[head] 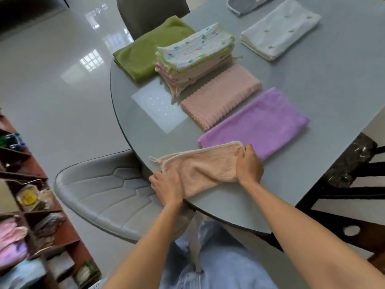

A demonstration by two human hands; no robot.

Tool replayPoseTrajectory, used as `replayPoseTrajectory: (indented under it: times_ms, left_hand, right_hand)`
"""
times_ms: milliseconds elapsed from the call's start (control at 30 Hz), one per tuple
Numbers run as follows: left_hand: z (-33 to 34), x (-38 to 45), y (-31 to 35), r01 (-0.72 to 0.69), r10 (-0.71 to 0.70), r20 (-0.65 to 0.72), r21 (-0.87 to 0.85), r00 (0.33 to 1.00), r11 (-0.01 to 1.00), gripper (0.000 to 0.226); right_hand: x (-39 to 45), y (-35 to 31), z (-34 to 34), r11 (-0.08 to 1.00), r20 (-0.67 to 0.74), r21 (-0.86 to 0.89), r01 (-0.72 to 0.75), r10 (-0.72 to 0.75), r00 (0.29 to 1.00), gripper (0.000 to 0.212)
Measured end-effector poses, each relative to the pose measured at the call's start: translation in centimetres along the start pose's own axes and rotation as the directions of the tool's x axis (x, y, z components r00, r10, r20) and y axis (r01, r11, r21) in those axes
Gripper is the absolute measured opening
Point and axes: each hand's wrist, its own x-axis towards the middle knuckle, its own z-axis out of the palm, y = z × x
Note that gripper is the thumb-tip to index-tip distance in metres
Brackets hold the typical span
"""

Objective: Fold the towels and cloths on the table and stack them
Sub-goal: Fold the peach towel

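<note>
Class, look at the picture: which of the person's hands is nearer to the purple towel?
The right hand. It grips the peach cloth at the end that lies against the purple towel. The left hand holds the cloth's other end, at the table edge, well away from the towel.

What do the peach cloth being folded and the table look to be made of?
Peach cloth: soft, fluffy terry or microfibre, judging by its fuzzy nap and stitched cream edge. Table: smooth grey top, maybe glass or laminate; it mirrors window light.
</note>
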Motion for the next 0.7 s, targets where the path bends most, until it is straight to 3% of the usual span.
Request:
replayPoseTrajectory:
  times_ms: [167, 333, 533, 700]
  left_hand:
    - [0.1, -0.2, 1.3, -0.03, 0.03, -0.004, -0.064, 1.0, 0.997, 0.034]
    - [0.3, 0.5, 2.2, 0.002, 0.005, 0.036, -0.176, 0.999, 0.984, 0.034]
    - [-2.7, 3.3, 3.8, -0.325, 0.322, -0.081, -0.03, 0.943, 0.945, 0.028]
    - [-4.9, 5.3, 4.6, -0.487, 0.494, -0.049, 0.101, 0.868, 0.867, 0.021]
  right_hand:
    - [1.6, 0.9, -0.6, 0.985, 0.076, -0.147, 0.085, -0.074, 0.994, 0.028]
    - [3.1, 0.5, -1.0, 0.968, 0.104, -0.149, 0.2, -0.186, 0.977, 0.026]
    - [4.8, -1.2, -2.7, 0.953, 0.035, -0.177, 0.246, -0.244, 0.969, 0.027]
    - [4.7, -2.5, -2.2, 0.984, -0.005, 0.074, 0.164, -0.164, 0.986, 0.024]
